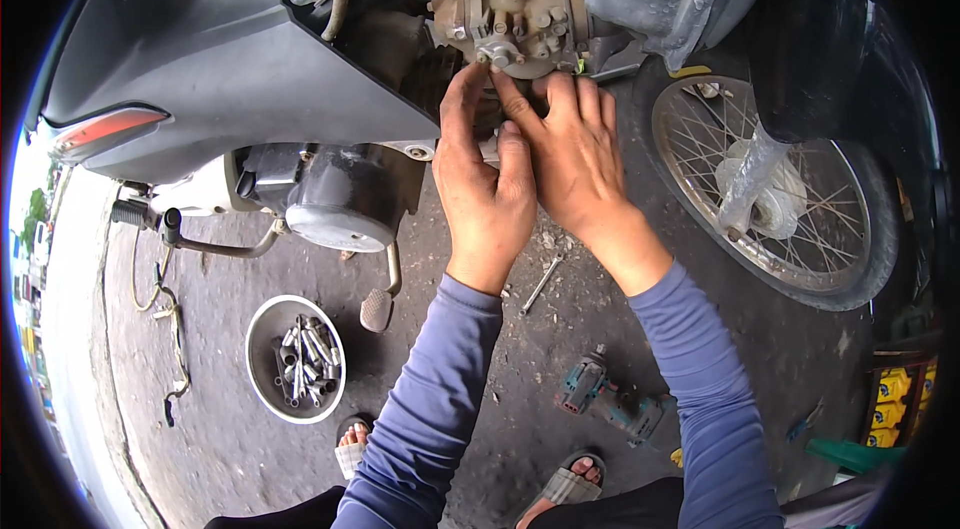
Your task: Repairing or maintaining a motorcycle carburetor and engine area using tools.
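A dirty, brownish metal carburetor (515,24) sits on the motorcycle, between the grey side panel and a grey plastic cover. My left hand (483,194) reaches up to its lower left edge, index finger against the metal and thumb bent beside my right hand. My right hand (580,154) is closed at the underside of the carburetor, its index fingertip close to the left one. The other fingers curl under the body, where their tips are hidden. Any small part between the fingertips cannot be made out.
A metal bowl (254,384) of sockets and bits stands on the ground at lower left. A wrench (541,286) and a teal cordless power tool (610,399) lie below my hands. The spoked front wheel (800,199) is at right; the foot pedal (376,310) juts down at left.
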